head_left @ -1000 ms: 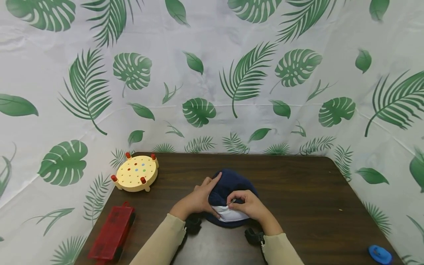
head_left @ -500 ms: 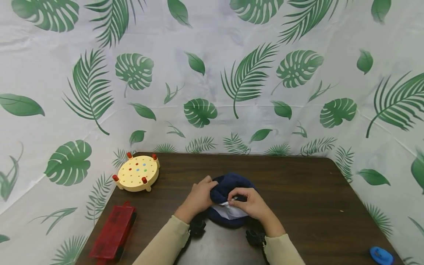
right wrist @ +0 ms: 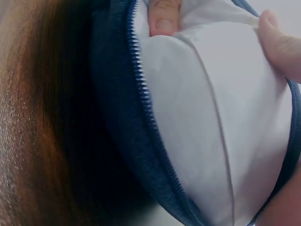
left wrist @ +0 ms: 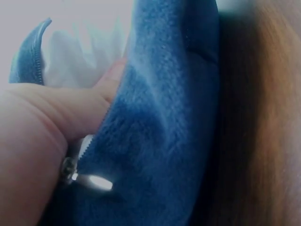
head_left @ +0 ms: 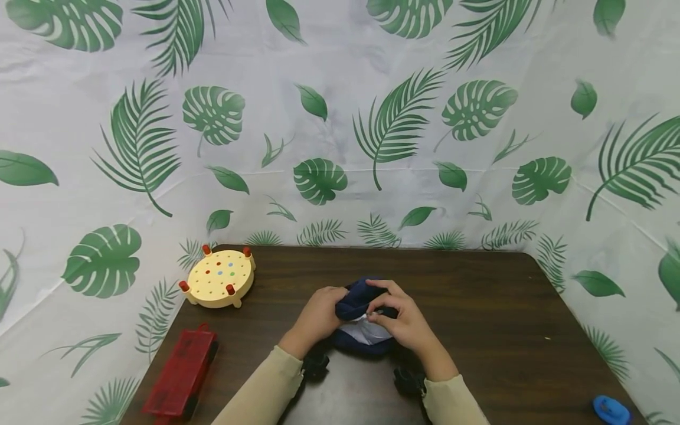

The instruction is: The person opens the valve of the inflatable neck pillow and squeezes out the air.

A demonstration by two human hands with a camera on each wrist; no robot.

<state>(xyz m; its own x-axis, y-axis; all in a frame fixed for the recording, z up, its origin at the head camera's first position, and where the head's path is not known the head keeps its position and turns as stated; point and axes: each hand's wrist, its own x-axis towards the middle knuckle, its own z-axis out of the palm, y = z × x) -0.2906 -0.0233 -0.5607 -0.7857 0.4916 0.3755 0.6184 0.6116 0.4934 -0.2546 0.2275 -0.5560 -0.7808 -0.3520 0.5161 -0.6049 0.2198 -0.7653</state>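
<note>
A dark blue plush cover (head_left: 353,300) with a zipper lies at the middle of the brown table (head_left: 478,307), and a white insert (head_left: 366,333) shows in its open mouth. My left hand (head_left: 321,314) grips the cover's left side, fingers curled into the plush (left wrist: 164,132). A metal zipper pull (left wrist: 91,181) sits by that hand (left wrist: 33,141). My right hand (head_left: 395,316) curls over the top and right of the cover. In the right wrist view the zipper teeth (right wrist: 141,108) frame the white insert (right wrist: 211,141), and a fingertip (right wrist: 162,16) and a thumb (right wrist: 280,40) press at its upper edge.
A round yellow peg board (head_left: 218,277) with red posts stands at the table's far left. A red box (head_left: 180,372) lies at the near left edge, and a small blue object (head_left: 610,407) at the near right corner. A leaf-print sheet (head_left: 340,118) walls the table on three sides.
The left fingers went from stretched over the cover to curled into it. The right hand moved up over the top, and the cover is bunched smaller between both hands.
</note>
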